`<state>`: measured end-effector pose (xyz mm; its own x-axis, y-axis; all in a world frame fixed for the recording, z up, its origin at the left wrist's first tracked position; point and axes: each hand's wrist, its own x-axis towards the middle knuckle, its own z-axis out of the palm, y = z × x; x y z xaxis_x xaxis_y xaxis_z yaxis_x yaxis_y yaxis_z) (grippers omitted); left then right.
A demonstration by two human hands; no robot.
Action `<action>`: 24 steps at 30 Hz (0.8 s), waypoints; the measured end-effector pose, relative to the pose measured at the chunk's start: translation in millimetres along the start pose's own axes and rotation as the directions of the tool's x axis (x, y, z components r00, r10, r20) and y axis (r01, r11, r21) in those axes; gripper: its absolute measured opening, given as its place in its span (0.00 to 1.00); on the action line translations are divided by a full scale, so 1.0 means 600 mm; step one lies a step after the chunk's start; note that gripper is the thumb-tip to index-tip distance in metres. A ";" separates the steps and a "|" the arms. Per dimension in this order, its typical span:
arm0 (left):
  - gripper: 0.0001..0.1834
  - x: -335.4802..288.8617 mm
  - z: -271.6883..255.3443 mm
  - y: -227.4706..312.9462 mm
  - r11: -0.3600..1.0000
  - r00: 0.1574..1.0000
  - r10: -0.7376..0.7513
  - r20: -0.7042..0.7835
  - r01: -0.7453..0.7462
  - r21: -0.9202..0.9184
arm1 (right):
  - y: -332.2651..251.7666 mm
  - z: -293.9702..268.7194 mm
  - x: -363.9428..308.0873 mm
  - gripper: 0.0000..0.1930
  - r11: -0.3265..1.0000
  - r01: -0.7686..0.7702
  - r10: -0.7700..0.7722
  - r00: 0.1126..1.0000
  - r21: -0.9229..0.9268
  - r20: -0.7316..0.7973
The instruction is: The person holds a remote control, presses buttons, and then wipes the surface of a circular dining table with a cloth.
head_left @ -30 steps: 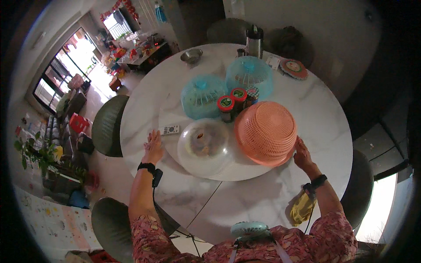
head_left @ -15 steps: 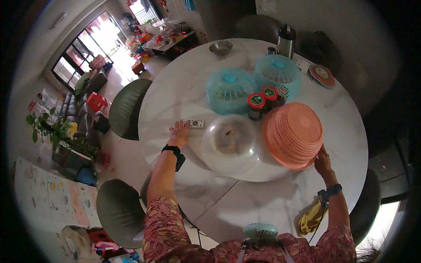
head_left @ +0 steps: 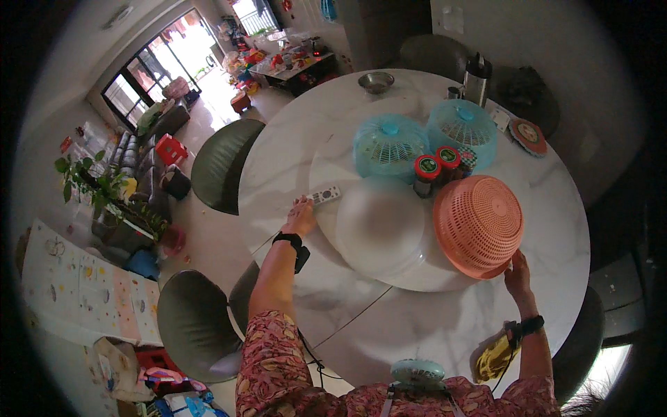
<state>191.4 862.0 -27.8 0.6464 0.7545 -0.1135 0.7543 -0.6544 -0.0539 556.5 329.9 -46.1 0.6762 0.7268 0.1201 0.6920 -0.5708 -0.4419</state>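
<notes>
My left hand is closed on the near end of a grey-white remote control, which points away at a slant on the tabletop. At the right, my right hand grips the lower rim of an upturned orange plastic basket; some of its fingertips are hidden by the rim. Between the two hands lies a round translucent dome cover, pale with glare, so what is under it is not readable. Two jars with red lids stand just behind the basket.
Two blue mesh food covers stand farther back on the round marble-look table. Behind them are a metal bowl and a steel flask. A yellow cloth lies by my right forearm. Green chairs ring the left side.
The view has shifted, moving the scene rightward. My left hand has closed on the remote control, which now lies more slanted. The dome has turned from clear to whitish. My right hand stays at the basket rim.
</notes>
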 end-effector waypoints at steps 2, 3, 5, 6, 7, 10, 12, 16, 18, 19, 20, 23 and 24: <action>0.25 0.002 -0.016 0.030 1.000 1.000 0.005 0.017 -0.004 -0.015 | 0.042 0.009 -0.026 0.25 0.976 -0.071 0.076 0.997 -0.204 0.017; 0.24 -0.006 -0.051 0.068 0.999 0.999 0.025 0.038 -0.024 -0.026 | 0.055 0.000 -0.040 0.25 0.972 -0.109 0.114 0.993 -0.206 0.014; 0.22 -0.034 -0.075 0.064 0.998 1.000 0.005 -0.009 -0.005 -0.058 | 0.046 -0.006 -0.053 0.26 0.976 -0.132 0.139 0.990 -0.173 0.030; 0.21 -0.038 -0.068 0.059 0.996 0.997 -0.002 -0.075 -0.005 -0.094 | 0.053 -0.004 -0.062 0.27 0.981 -0.123 0.124 0.992 -0.151 -0.001; 0.20 -0.040 -0.062 0.055 0.991 0.990 -0.009 -0.139 -0.009 -0.130 | 0.064 -0.005 -0.073 0.27 0.985 -0.114 0.111 0.993 -0.130 -0.033; 0.19 -0.034 -0.055 0.041 0.968 0.999 -0.007 -0.053 -0.007 -0.252 | 0.050 -0.022 -0.083 0.22 0.982 -0.188 0.189 0.979 0.014 -0.076; 0.18 -0.038 -0.034 0.023 0.963 0.983 0.020 -0.182 -0.068 -0.262 | 0.009 -0.051 -0.087 0.19 0.966 -0.255 0.257 0.964 0.035 -0.067; 0.16 -0.040 -0.016 0.043 0.894 0.962 0.050 -0.267 -0.162 -0.418 | -0.024 -0.078 -0.097 0.12 0.955 -0.290 0.282 0.952 -0.059 -0.116; 0.17 -0.046 -0.025 0.061 0.913 0.970 -0.006 -0.243 -0.094 -0.397 | -0.036 -0.078 -0.100 0.09 0.956 -0.283 0.272 0.955 -0.081 -0.120; 0.18 -0.048 -0.037 0.071 0.921 0.971 -0.035 -0.236 -0.061 -0.386 | -0.051 -0.083 -0.095 0.08 0.952 -0.289 0.279 0.955 -0.104 -0.100; 0.19 -0.051 -0.049 0.081 0.913 0.975 -0.039 -0.220 -0.055 -0.404 | -0.063 -0.087 -0.092 0.07 0.947 -0.295 0.287 0.955 -0.127 -0.080; 0.22 -0.050 -0.072 0.095 0.913 0.982 -0.095 -0.160 0.022 -0.408 | -0.089 -0.093 -0.091 0.06 0.964 -0.266 0.265 0.963 -0.021 -0.048; 0.23 -0.041 -0.069 0.099 0.922 0.981 -0.143 -0.135 0.082 -0.379 | -0.091 -0.090 -0.092 0.06 0.977 -0.212 0.211 0.975 0.005 -0.062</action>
<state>224.9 807.0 12.9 0.5415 0.8402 0.0300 0.7920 -0.5218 0.3169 495.1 300.5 19.3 0.8216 0.5646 0.0788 0.5320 -0.7098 -0.4617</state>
